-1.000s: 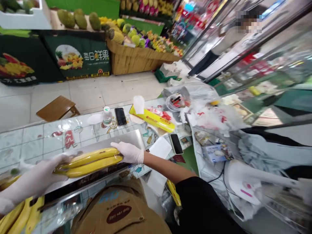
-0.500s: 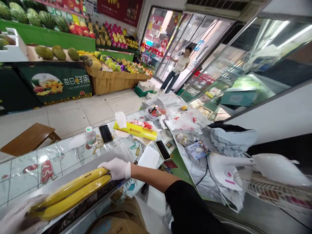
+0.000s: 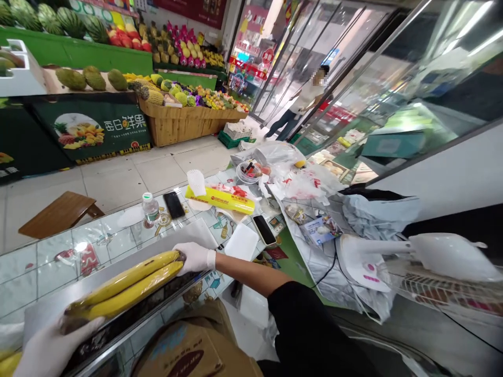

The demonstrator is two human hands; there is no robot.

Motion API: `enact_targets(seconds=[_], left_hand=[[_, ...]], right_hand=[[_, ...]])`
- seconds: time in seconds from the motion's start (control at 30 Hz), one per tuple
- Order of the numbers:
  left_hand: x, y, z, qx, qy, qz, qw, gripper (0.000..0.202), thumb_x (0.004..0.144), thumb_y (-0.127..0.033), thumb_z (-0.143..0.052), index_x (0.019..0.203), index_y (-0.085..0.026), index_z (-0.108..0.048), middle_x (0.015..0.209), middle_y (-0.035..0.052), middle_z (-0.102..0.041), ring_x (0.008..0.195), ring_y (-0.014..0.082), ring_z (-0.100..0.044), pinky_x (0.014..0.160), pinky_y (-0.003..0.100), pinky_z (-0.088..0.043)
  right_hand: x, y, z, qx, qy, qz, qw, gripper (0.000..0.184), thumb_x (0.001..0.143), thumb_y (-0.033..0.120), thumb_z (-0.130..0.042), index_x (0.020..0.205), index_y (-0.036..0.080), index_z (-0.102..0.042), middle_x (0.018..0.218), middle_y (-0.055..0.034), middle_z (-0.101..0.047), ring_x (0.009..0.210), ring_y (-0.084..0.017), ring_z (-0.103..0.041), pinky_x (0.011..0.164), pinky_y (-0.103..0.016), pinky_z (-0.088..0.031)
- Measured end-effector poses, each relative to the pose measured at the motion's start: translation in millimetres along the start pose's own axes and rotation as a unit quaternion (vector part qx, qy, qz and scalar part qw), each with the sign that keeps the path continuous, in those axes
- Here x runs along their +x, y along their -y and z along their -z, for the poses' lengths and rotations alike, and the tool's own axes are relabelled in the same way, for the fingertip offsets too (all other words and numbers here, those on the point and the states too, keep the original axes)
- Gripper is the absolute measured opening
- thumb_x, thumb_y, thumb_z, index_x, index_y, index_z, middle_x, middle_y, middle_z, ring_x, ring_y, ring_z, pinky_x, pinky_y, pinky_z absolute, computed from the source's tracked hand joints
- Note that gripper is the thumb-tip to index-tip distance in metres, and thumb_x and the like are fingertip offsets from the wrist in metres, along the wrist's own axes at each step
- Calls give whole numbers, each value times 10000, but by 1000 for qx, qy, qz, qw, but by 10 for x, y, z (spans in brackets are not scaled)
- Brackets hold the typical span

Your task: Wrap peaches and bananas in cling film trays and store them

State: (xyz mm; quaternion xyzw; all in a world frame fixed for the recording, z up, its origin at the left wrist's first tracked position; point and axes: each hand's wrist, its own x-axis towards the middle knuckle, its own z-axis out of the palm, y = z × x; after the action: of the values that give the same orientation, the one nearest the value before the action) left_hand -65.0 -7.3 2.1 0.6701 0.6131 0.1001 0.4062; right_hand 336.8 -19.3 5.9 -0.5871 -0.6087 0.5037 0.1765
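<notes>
Two yellow bananas, side by side and covered in shiny clear film, lie lengthwise over a flat grey metal plate with a dark strip along its near side. My right hand, in a white glove, closes around their right-hand tips. At the lower left my left hand, also gloved, grips the other end, its thumb along the near side. Part of the left fingers is hidden by the bananas and blurred. Another yellow thing under film shows at the bottom left edge.
Behind the plate stand a small bottle, a black phone and a yellow cling-film box. Another phone and a white tray lie to the right. A brown carton is close in front of me. A person stands near the glass door.
The bananas and both hands have shifted slightly away from me and to the right, still held at both ends. The person by the door has moved right.
</notes>
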Motion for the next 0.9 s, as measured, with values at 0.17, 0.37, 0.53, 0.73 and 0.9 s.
enact_targets(seconds=[0.17, 0.37, 0.53, 0.73, 0.9], left_hand=[[-323, -586, 27, -117, -87, 83, 986, 485, 644, -655, -841, 834, -212, -791, 880, 94, -843, 921, 400, -806, 846, 509, -663], [-349, -573, -298, -280, -153, 54, 946, 531, 713, -532, -863, 1087, -169, -760, 1105, 104, -831, 1055, 297, -758, 997, 444, -614], [-302, -452, -249, -263, -149, 31, 953, 560, 729, -461, -894, 1156, -138, -730, 1120, 121, -811, 1059, 282, -758, 1041, 455, -598], [-55, -332, 51, -185, 10, -74, 980, 1005, 632, -407, -998, 1521, -186, -585, 1488, 152, -686, 1381, 352, -656, 1227, 533, -499], [90, -378, 168, -104, 56, -128, 985, 934, 592, -436, -1042, 1403, -202, -641, 1370, 121, -743, 1311, 359, -697, 1223, 563, -508]], right_hand=[[-115, -31, -13, 279, 49, 50, 958, 942, 555, 234, -985, 1437, 185, -661, 1415, -100, -736, 1239, -257, -731, 1127, -393, -553], [-190, -11, -60, 349, 16, 17, 937, 920, 699, 303, -962, 1550, 196, -628, 1576, -149, -649, 1374, -293, -696, 1249, -486, -500], [-216, 41, -130, 339, -28, 14, 940, 910, 712, 269, -931, 1564, 180, -623, 1569, -156, -654, 1440, -306, -650, 1265, -487, -488], [-164, 28, -121, 282, -40, 17, 958, 941, 747, 270, -908, 1618, 164, -567, 1536, -152, -680, 1415, -324, -670, 1247, -487, -519], [-125, -53, -84, 250, -16, 20, 968, 908, 764, 282, -886, 1611, 179, -577, 1388, -122, -778, 1307, -313, -737, 1202, -502, -565]])
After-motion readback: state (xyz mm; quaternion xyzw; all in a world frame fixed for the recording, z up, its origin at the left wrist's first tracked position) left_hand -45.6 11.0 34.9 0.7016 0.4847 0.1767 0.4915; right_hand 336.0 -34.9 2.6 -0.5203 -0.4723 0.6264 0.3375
